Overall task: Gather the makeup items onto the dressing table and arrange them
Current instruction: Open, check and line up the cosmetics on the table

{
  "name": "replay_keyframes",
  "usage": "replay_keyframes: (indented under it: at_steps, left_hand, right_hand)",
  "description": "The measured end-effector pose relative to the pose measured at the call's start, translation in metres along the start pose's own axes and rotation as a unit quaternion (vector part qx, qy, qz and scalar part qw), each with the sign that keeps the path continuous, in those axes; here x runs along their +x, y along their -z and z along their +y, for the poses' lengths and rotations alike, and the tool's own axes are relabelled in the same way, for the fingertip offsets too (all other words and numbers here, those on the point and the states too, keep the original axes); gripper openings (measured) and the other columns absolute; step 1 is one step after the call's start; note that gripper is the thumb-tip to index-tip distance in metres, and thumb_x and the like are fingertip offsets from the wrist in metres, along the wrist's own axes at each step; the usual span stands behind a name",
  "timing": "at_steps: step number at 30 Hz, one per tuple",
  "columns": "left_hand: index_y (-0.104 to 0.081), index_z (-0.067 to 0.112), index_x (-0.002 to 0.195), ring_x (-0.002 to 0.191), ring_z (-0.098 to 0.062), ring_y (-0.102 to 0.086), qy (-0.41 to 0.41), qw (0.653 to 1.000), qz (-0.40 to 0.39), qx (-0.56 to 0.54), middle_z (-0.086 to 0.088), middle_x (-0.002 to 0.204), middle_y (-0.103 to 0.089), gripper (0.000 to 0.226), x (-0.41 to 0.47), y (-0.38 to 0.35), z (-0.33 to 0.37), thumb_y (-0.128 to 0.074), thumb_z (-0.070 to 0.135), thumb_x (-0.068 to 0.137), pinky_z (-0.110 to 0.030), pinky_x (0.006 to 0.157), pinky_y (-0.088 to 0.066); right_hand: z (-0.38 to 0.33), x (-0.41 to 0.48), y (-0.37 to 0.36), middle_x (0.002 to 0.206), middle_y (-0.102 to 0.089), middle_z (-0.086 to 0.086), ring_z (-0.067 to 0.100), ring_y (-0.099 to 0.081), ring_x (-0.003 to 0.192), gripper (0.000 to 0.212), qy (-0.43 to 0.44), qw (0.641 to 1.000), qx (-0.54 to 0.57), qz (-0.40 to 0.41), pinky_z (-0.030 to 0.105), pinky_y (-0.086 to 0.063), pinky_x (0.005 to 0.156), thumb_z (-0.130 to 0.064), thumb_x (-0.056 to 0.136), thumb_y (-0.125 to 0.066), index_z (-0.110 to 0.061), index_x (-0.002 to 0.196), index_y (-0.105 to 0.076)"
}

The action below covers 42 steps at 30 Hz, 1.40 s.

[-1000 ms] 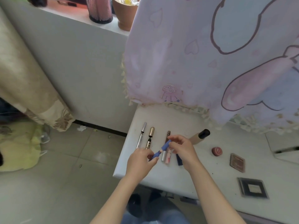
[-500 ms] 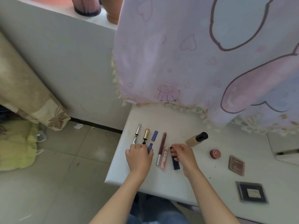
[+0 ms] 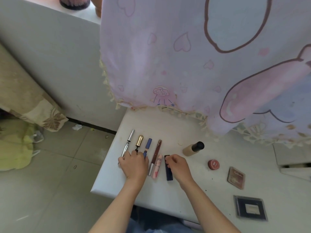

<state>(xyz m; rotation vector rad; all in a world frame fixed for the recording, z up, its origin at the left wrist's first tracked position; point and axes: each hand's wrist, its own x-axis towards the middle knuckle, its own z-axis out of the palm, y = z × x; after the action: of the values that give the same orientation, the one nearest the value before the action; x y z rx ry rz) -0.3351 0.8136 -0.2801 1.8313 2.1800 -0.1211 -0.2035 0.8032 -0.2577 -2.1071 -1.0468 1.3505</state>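
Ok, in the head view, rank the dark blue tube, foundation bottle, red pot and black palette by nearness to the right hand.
1. Dark blue tube, touched by the right hand.
2. Foundation bottle, just beyond, up-right.
3. Red pot, to the right.
4. Black palette, far right, toward the camera.

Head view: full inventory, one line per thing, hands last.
silver pen: 1, silver, row's left end
gold-capped tube: 1, gold, second
blue pencil: 1, blue, third
brown tube: 1, brown, fourth
pink tube: 1, pink, fifth
navy tube: 1, navy, sixth
bottle: 1, beige, black cap, right of row
round pot: 1, red, right of bottle
compact: 1, brown, right of pot
square case: 1, dark, table's near right
table: 1, white, under all these
curtain: 1, pink, hanging over table's back
left hand: 1, on near ends of first three
right hand: 1, pinching navy tube's far end
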Motion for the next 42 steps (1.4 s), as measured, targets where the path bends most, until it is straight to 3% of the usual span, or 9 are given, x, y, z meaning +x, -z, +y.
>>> replay_keyframes:
  at_steps: [4,9,15,19,27,30,33,37,42]
  left_hand:
    - [-0.066,0.017,0.095,0.097,-0.022,-0.053,0.016,1.0,0.008,-0.002,0.0,0.099,-0.065,0.037,-0.001,0.004,0.004,-0.036,0.039,0.093,-0.033,0.076,-0.031]
    - [-0.062,0.013,0.049,0.049,-0.023,-0.052,0.018,0.996,0.073,-0.044,-0.003,0.047,-0.057,0.028,-0.009,0.005,-0.004,-0.083,0.03,0.057,-0.029,0.054,-0.023]
    - [-0.067,0.017,0.052,0.05,-0.023,-0.055,0.064,0.984,0.14,-0.092,0.0,0.05,-0.061,0.039,-0.023,0.008,-0.023,-0.04,0.036,0.071,-0.028,0.057,-0.026]
    - [-0.068,0.018,0.053,0.053,-0.024,-0.057,0.093,0.979,0.147,-0.103,0.0,0.05,-0.062,0.039,-0.031,0.006,-0.034,-0.039,0.038,0.071,-0.03,0.058,-0.033]
    - [-0.071,0.016,0.083,0.088,-0.023,-0.057,0.132,0.967,0.084,-0.2,0.002,0.084,-0.067,0.028,-0.053,0.027,-0.043,-0.05,0.032,0.088,-0.03,0.076,-0.031]
    - [-0.064,0.009,0.066,0.067,-0.019,-0.047,0.148,0.911,0.023,-0.385,-0.005,0.066,-0.055,0.032,-0.061,0.051,-0.039,-0.051,0.027,0.089,-0.028,0.062,-0.031]
    - [-0.066,0.011,0.063,0.06,-0.015,-0.047,0.138,0.802,-0.079,-0.576,-0.004,0.066,-0.063,0.036,-0.067,0.078,-0.027,-0.052,0.028,0.09,-0.024,0.056,-0.033]
    - [-0.072,0.009,0.078,0.065,-0.016,-0.049,0.128,0.649,-0.158,-0.733,-0.001,0.071,-0.072,0.041,-0.062,0.105,-0.02,-0.046,0.038,0.092,-0.026,0.06,-0.034]
    - [-0.064,0.013,0.075,0.058,-0.013,-0.057,0.096,0.588,-0.203,-0.777,-0.002,0.059,-0.069,0.025,-0.056,0.127,-0.027,-0.053,0.031,0.088,-0.026,0.061,-0.031]
  right_hand:
    - [-0.001,0.007,0.0,0.069,-0.053,-0.003,0.008,-0.047,0.064,0.021,0.029,0.999,-0.035,-0.02,0.019,-0.037,0.06,-0.017,0.092,-0.047,-0.011,0.073,-0.054]
    - [-0.012,0.023,-0.002,0.056,-0.041,-0.002,0.008,-0.037,0.051,0.038,0.048,0.99,-0.136,0.0,0.023,-0.027,0.049,-0.021,0.093,-0.046,-0.015,0.056,-0.038]
    - [-0.042,0.045,-0.016,0.086,-0.057,0.006,0.025,-0.062,0.09,0.027,0.049,0.947,-0.316,-0.026,0.027,-0.041,0.065,-0.035,0.093,-0.044,-0.011,0.085,-0.053]
    - [-0.049,0.053,-0.016,0.093,-0.061,0.007,0.023,-0.059,0.086,0.028,0.059,0.913,-0.403,-0.032,0.025,-0.04,0.063,-0.032,0.091,-0.044,-0.01,0.099,-0.06]
    - [-0.049,0.037,-0.008,0.06,-0.046,0.001,0.017,-0.048,0.059,0.032,0.007,0.99,-0.139,0.025,0.025,-0.035,0.057,-0.031,0.085,-0.056,-0.011,0.062,-0.046]
    - [-0.055,0.008,0.0,0.06,-0.039,0.006,0.014,-0.035,0.054,0.022,0.03,0.991,0.115,0.057,0.026,-0.027,0.054,-0.019,0.085,-0.057,-0.006,0.068,-0.051]
    - [-0.063,-0.034,0.003,0.064,-0.051,0.004,0.012,-0.044,0.059,0.014,0.135,0.963,0.223,0.069,0.019,-0.036,0.055,-0.009,0.086,-0.058,-0.005,0.072,-0.059]
    - [-0.064,-0.077,-0.002,0.071,-0.056,-0.014,-0.002,-0.05,0.067,0.008,0.382,0.914,0.116,0.071,0.005,-0.038,0.062,-0.02,0.076,-0.063,-0.027,0.076,-0.065]
    - [-0.061,-0.085,0.001,0.093,-0.056,-0.025,0.006,-0.041,0.085,0.029,0.564,0.817,-0.037,0.115,0.004,-0.034,0.078,-0.025,0.07,-0.058,-0.03,0.099,-0.06]
